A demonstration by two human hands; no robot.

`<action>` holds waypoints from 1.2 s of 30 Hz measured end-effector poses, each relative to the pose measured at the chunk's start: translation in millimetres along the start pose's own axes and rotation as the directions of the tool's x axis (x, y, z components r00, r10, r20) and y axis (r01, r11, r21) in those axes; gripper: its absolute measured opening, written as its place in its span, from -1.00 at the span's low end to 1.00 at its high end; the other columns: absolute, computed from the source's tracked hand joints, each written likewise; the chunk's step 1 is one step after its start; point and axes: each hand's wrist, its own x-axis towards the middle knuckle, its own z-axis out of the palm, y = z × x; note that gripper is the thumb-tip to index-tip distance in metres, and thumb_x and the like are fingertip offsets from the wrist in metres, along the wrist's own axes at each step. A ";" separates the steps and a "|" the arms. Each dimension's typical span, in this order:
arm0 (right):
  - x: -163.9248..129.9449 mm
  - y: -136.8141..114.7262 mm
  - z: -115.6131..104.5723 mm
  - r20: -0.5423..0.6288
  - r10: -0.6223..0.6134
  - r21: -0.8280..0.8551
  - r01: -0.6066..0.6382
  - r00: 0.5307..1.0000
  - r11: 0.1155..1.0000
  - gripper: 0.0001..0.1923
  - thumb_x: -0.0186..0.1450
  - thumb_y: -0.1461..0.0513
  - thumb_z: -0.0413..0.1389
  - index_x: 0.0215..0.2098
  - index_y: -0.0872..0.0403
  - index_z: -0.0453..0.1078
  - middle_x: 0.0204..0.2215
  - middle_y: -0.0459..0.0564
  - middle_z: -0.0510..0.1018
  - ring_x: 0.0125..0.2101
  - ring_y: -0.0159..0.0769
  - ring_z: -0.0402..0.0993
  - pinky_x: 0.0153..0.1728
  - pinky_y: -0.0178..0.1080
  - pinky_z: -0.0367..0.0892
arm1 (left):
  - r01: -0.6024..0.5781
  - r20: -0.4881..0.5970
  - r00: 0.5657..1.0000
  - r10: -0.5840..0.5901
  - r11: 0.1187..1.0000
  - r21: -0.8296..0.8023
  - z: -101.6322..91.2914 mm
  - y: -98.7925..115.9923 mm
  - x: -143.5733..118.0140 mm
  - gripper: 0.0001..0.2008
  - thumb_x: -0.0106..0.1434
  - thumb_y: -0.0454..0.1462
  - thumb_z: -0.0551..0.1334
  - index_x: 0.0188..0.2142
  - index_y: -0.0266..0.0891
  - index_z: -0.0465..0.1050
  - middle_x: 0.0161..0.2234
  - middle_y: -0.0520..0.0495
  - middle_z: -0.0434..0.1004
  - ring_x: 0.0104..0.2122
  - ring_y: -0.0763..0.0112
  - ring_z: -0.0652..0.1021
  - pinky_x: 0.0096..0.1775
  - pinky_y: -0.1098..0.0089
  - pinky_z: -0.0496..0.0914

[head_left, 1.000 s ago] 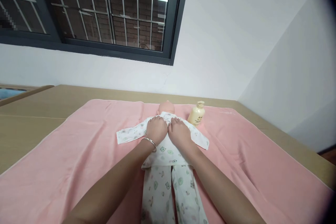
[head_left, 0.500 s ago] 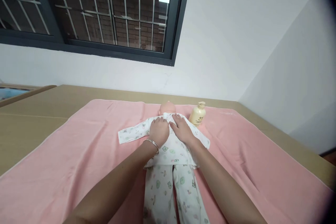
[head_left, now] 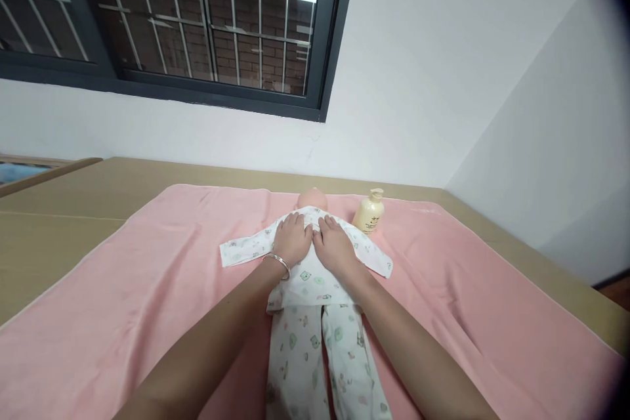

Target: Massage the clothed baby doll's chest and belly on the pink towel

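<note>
A baby doll (head_left: pixel 313 198) lies on the pink blanket, its head at the far end. It wears a white printed top (head_left: pixel 315 282) and matching trousers (head_left: pixel 295 354), with both sleeves spread out to the sides. My left hand (head_left: pixel 293 238), with a silver bangle at the wrist, rests flat on the left side of the doll's chest. My right hand (head_left: pixel 335 246) lies flat on the right side, its thumb close to the left one. Neither hand grips anything. Most of the doll's chest is hidden under them.
A cream pump bottle (head_left: pixel 369 212) stands beside the doll's right-hand sleeve. The pink blanket (head_left: pixel 162 275) has a few creases and covers much of a tan surface (head_left: pixel 142 174). Behind are a white wall (head_left: pixel 403 79) and a barred window (head_left: pixel 211 20).
My left hand has flattened out, its fingers stretching forward on the top. My right hand has slid slightly left and nearer to me. The fabric at the collar looks smoother.
</note>
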 end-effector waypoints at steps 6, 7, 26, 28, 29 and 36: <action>11.3 24.4 8.9 0.015 -0.009 0.207 0.005 1.000 0.978 -0.39 0.46 0.04 -0.18 0.35 0.20 0.06 0.36 0.19 0.01 0.36 -0.02 -0.19 0.32 0.01 -0.15 | 0.033 -0.051 0.998 -0.035 0.999 -0.028 6.4 2.4 -4.2 -0.55 0.39 -0.17 -0.05 0.17 -0.30 0.27 0.23 -0.25 0.31 0.26 0.13 0.26 0.26 0.11 0.09; 11.0 24.6 9.8 0.007 -0.008 0.211 0.006 1.000 0.977 -0.40 0.46 0.05 -0.17 0.35 0.20 0.07 0.36 0.19 0.02 0.36 -0.03 -0.17 0.32 0.01 -0.15 | 0.034 -0.049 0.998 -0.036 0.999 -0.032 6.4 2.5 -4.5 -0.55 0.39 -0.17 -0.05 0.17 -0.31 0.27 0.24 -0.25 0.30 0.26 0.14 0.26 0.27 0.12 0.09; 12.9 28.7 7.7 0.008 0.028 0.287 -0.029 1.000 0.958 -0.45 0.45 0.11 -0.17 0.31 0.22 0.15 0.33 0.18 0.10 0.36 -0.07 -0.14 0.32 0.07 -0.25 | 0.031 -0.118 0.993 -0.028 0.999 0.024 11.1 39.0 -30.6 -0.49 0.35 -0.27 -0.03 0.22 -0.50 0.23 0.27 -0.42 0.21 0.29 -0.09 0.19 0.26 -0.05 0.08; 9.8 19.6 5.0 0.000 0.057 0.234 -0.055 0.998 0.971 -0.48 0.45 0.17 -0.19 0.28 0.24 0.19 0.29 0.21 0.18 0.33 -0.06 -0.03 0.31 0.05 -0.16 | 0.013 -0.072 0.997 -0.016 0.999 -0.042 10.1 32.7 -26.3 -0.48 0.34 -0.28 -0.03 0.24 -0.48 0.22 0.29 -0.39 0.18 0.31 -0.06 0.16 0.27 -0.05 0.06; 7.2 13.6 4.0 -0.015 0.070 0.201 -0.066 0.997 0.977 -0.49 0.45 0.20 -0.20 0.27 0.25 0.21 0.27 0.23 0.22 0.31 -0.05 0.02 0.30 0.03 -0.12 | 0.002 -0.040 0.999 -0.006 0.996 -0.087 9.5 26.6 -22.1 -0.47 0.33 -0.29 -0.04 0.25 -0.45 0.20 0.31 -0.35 0.15 0.32 -0.03 0.13 0.29 -0.04 0.04; -15.8 -28.3 3.2 -0.088 0.005 -0.019 -0.007 0.996 1.000 -0.50 0.40 0.27 -0.14 0.24 0.33 0.24 0.25 0.31 0.24 0.30 0.08 0.00 0.29 0.06 -0.12 | 0.023 0.051 0.999 -0.008 0.955 -0.295 7.2 -15.1 6.6 -0.50 0.38 -0.25 -0.13 0.24 -0.29 0.25 0.34 -0.17 0.12 0.35 0.21 0.11 0.33 0.07 -0.03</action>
